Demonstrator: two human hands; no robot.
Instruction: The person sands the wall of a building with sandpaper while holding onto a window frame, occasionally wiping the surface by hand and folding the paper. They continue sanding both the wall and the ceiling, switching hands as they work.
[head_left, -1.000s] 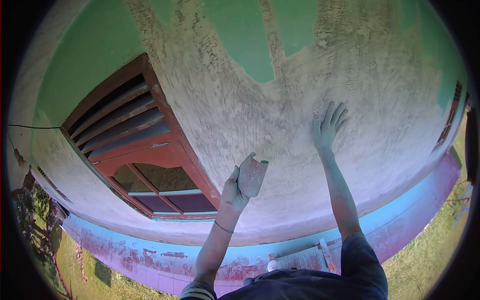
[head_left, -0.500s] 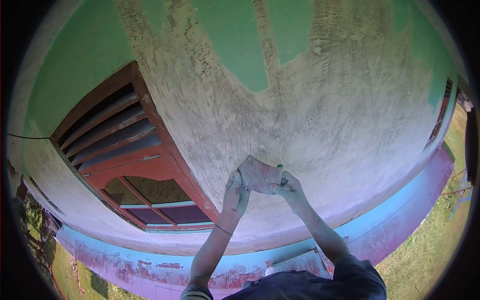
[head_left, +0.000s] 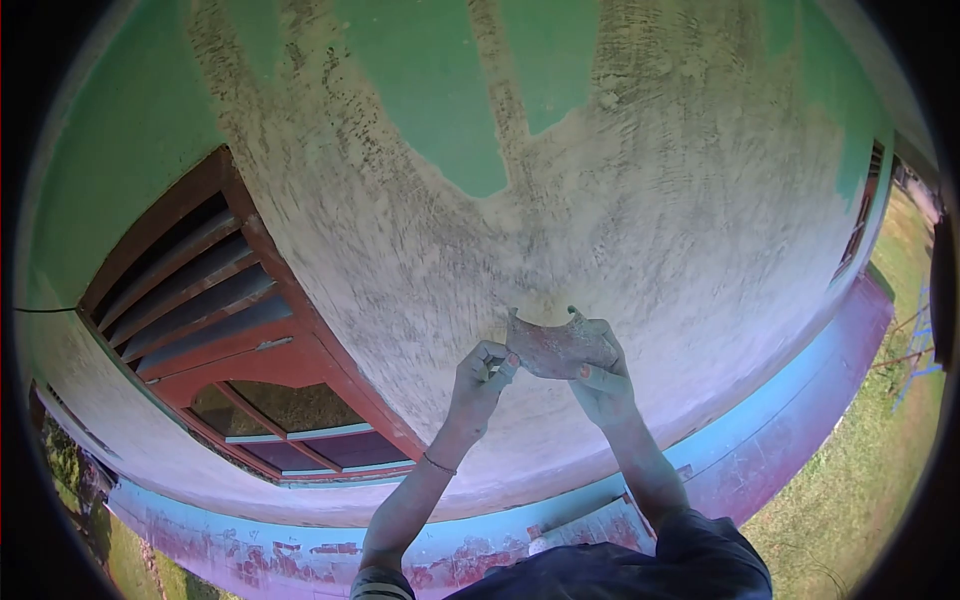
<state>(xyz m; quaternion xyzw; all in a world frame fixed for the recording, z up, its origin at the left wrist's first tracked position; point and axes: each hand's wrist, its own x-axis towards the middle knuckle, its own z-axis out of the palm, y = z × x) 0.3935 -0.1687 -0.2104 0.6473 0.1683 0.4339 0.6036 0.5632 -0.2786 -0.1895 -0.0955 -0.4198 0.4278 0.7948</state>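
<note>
A worn, dusty reddish-grey sheet (head_left: 560,348), perhaps sandpaper, is held up in front of the wall between both hands. Its upper edge dips in the middle and its two upper corners curl. My left hand (head_left: 480,385) pinches the sheet's lower left edge between thumb and fingers. My right hand (head_left: 604,375) grips the right end, thumb on the near face and fingers behind it. Behind the sheet, the wall (head_left: 420,260) shows scraped, whitish-grey plaster, with patches of green paint (head_left: 430,90) above.
A red-brown window frame with louvres (head_left: 270,345) is on the left. A blue and purple band (head_left: 760,440) runs along the wall's base, with a pale board-like object (head_left: 600,528) near my body. Grass (head_left: 820,500) lies at the right, and another window (head_left: 862,215) is at far right.
The sheet has bent more, its upper edge now curved. My right hand has shifted right and holds more of it. My left fingers have moved to its lower left edge. The view has shifted slightly.
</note>
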